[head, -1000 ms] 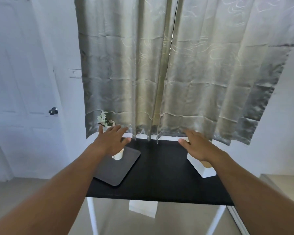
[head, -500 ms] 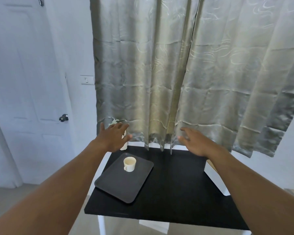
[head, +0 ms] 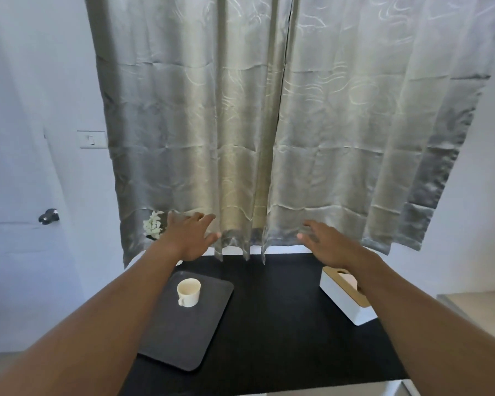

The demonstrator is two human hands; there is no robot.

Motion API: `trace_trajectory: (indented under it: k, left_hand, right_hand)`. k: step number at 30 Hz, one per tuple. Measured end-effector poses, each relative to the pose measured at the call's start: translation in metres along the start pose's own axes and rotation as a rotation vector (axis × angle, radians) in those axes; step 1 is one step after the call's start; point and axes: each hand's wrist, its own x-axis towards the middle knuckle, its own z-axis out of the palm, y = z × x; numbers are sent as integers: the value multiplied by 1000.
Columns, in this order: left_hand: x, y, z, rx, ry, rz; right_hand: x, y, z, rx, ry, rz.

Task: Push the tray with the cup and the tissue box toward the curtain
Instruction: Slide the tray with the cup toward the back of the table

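While both hands are held up in the air with the fingers spread, they hold nothing at all. The left hand [head: 190,237] is out at the far left, above the far end of the black table [head: 275,310]. The right hand [head: 327,244] is out at the far right, also flat and empty. Both hands are near the bottom edge of the curtain [head: 269,124], which hangs at the far side of the table, but I cannot tell if they touch it. The two hands are well apart from each other. Below the left arm lies the dark tray [head: 189,327], on the left part of the table and turned a bit. The cup [head: 188,291] stands upright on the far half of the tray. The tissue box [head: 346,301] sits on the right side of the table, partly under the right arm. It is not on the tray; it is well apart from it. A small white flower [head: 153,227] stands at the far left, just beside the left hand. I think the push is not done yet, because no hand touches the tray or the box, and the tray sits nearer the front than the curtain. Both things may need to slide farther.
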Motion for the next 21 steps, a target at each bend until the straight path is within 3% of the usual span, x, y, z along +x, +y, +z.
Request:
trace_trajectory:
  k: [9,21]
  left_hand:
    - [66,13,57,-41,-117,-25]
    - [116,-11,109,-132,-228,-256]
  right_hand:
    - [73,50,26,52,-37,36]
    - [192,74,75,157,-215,-83]
